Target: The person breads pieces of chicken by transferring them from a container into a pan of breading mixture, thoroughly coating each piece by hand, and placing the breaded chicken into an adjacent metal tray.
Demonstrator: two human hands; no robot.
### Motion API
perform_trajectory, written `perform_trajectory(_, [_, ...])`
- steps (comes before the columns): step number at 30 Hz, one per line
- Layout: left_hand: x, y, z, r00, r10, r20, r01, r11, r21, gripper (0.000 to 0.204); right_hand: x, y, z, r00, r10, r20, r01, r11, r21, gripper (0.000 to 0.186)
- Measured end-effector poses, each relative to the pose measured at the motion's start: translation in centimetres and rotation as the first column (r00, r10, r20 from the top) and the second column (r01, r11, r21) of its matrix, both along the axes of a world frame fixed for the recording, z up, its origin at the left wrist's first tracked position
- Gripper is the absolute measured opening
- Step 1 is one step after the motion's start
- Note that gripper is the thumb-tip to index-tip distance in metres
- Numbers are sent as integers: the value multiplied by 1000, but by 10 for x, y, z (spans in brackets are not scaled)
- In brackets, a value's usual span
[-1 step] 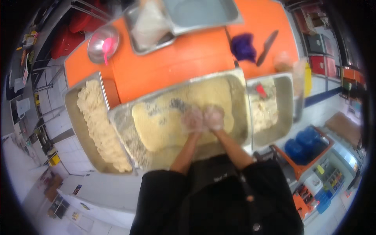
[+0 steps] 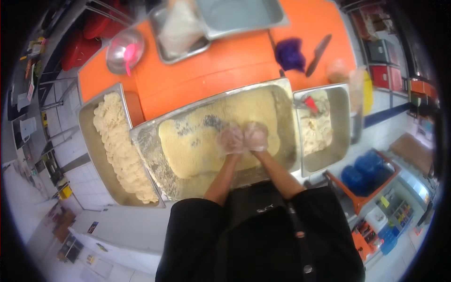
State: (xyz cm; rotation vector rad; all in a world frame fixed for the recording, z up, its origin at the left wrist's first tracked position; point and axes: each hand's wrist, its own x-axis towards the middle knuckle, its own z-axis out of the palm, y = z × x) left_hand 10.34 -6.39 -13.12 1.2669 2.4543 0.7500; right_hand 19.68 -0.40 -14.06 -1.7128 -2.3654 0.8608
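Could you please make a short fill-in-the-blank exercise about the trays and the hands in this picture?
1. Both gloved hands, the left hand and the right hand, press into the pale crumbs in the ______ of the three metal trays.
2. The left tray holds a long pile of breaded pieces, and the table under the trays is ______ in colour.
3. The knife lies just right of a crumpled ______ cloth.

Missing words: middle; orange; purple
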Motion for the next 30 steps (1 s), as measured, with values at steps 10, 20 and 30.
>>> perform_trajectory(10, [-75,-5,30,869,-90,486,397,712,-579,69,17,73,113,894,446,-28,-438,861,-259,52])
perform_trajectory(20, [-124,17,132,903,-44,427,171,949,-265,69,9,97,149,976,88,-199,-75,995,71,46])
perform_trajectory(30, [-114,-54,74,941,-271,205,339,757,-558,31,19,32,132,724,608,325,-485,784,-388,43])
